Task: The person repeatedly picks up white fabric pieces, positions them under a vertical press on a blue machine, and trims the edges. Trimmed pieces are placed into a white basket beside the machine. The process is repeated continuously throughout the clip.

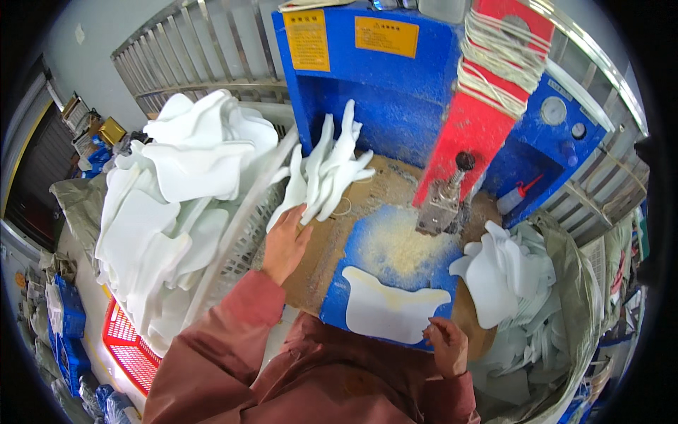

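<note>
Taking the blue board [335, 288] as the dial, with twelve pointing away from the worker, I see the left hand [284, 247] at about ten, back uppermost, fingers stretched forward and only slightly bent, their tips at the near ends of a clump of curved white pieces [328, 180] at eleven; from here I can't tell whether they have hold of one. The right hand [450, 345] is at five, fingers loosely curled, the tips at the near right corner of a flat white panel [395, 307]; whether they pinch it or merely rest there I can't say. That panel lies at six on the board, its wavy edge facing away from the worker, with pale dust [406, 247] spread beyond it toward twelve. A metal tool head [443, 205] hangs at one, below a red arm [487, 92] wound with pale cord [498, 60], in front of a blue machine housing [413, 85]. At ten, beyond the left hand, a tall heap of white panels [194, 177] fills a pale slatted crate [244, 230]. More white pieces [501, 272] are piled at three, just beside the board, and a red basket [131, 346] sits between eight and nine on the floor.
</note>
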Tool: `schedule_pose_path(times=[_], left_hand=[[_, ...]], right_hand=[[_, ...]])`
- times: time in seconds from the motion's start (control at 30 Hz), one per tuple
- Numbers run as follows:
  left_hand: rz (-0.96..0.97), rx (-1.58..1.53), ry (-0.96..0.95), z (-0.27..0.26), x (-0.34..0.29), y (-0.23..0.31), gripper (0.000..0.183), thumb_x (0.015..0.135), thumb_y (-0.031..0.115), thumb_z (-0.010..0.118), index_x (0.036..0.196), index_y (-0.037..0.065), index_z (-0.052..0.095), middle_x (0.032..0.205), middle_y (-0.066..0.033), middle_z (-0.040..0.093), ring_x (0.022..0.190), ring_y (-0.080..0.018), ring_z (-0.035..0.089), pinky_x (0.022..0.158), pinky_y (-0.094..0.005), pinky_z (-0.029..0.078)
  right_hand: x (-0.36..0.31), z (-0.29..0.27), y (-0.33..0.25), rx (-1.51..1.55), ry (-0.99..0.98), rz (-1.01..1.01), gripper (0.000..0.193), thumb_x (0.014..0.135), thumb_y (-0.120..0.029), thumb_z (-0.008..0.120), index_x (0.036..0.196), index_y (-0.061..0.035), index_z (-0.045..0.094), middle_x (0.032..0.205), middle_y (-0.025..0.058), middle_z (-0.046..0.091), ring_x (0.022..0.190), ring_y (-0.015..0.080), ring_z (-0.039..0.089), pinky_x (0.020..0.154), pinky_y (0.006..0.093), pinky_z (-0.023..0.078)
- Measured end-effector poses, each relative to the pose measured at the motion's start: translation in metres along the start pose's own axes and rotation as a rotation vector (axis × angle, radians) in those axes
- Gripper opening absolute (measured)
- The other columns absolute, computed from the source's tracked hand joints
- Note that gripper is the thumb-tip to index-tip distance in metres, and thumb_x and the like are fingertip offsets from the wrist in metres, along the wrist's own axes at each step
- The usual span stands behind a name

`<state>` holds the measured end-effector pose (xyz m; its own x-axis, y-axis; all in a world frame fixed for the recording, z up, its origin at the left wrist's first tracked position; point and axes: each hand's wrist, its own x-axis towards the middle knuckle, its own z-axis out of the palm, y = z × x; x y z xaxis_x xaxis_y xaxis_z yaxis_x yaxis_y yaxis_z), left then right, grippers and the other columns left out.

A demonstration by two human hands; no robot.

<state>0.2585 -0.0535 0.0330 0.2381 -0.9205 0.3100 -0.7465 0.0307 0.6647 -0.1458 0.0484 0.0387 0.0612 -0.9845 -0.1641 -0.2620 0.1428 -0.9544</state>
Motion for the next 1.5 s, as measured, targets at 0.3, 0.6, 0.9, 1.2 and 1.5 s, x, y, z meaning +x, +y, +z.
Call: schedule_pose_path(times=[0.3,0.6,0.9,1.2,1.5], left_hand=[[-0.163,0.249,-0.051,0.058,0.097,-0.038,0.063,0.089,0.023,0.074,0.144,-0.001,0.053,0.132,-0.028,0.064,0.12,-0.0426,0.063,0.102,-0.0467,0.051],[0.071,0.41,0.161,0.002,0.1,-0.026,0.036,0.096,0.01,0.06,0.131,0.0,0.065,0.105,-0.022,0.073,0.093,-0.041,0.071,0.085,-0.0472,0.058],[0.194,0.308,0.283,-0.163,-0.017,0.088,0.026,0.097,-0.002,0.063,0.122,-0.002,0.071,0.102,-0.0136,0.073,0.085,-0.0224,0.069,0.077,-0.032,0.055],[-0.111,-0.546,-0.813,-0.107,-0.094,0.117,0.028,0.101,0.007,0.066,0.128,0.001,0.071,0.096,-0.0082,0.072,0.086,-0.0138,0.072,0.077,-0.0282,0.057],[-0.521,-0.908,-0.931,-0.054,-0.09,0.097,0.033,0.106,0.013,0.064,0.137,0.001,0.066,0.103,-0.0042,0.072,0.088,-0.0111,0.07,0.082,-0.0249,0.057]], right_hand=[[-0.004,-0.012,0.005,-0.03,0.005,-0.022,0.02,0.095,-0.004,0.069,0.114,0.0037,0.072,0.096,0.0132,0.076,0.086,0.0178,0.074,0.079,0.0298,0.058],[0.002,-0.012,-0.008,-0.08,0.008,-0.062,0.017,0.095,-0.001,0.069,0.112,0.0028,0.073,0.095,0.0137,0.076,0.086,0.0209,0.075,0.077,0.0317,0.057],[0.012,0.034,-0.089,-0.545,-0.008,-0.764,0.039,0.083,-0.002,0.076,0.121,-0.0077,0.073,0.126,0.0119,0.069,0.111,0.0327,0.068,0.092,0.0421,0.056],[-0.011,0.056,-0.108,-0.847,-0.293,-0.99,0.045,0.096,-0.018,0.064,0.141,-0.0144,0.061,0.152,0.011,0.052,0.144,0.0303,0.047,0.122,0.0505,0.035],[-0.013,0.034,-0.071,-0.688,-0.309,-0.829,0.068,0.077,-0.019,0.086,0.139,-0.006,0.061,0.132,0.0123,0.062,0.117,0.0324,0.065,0.099,0.0465,0.054]])
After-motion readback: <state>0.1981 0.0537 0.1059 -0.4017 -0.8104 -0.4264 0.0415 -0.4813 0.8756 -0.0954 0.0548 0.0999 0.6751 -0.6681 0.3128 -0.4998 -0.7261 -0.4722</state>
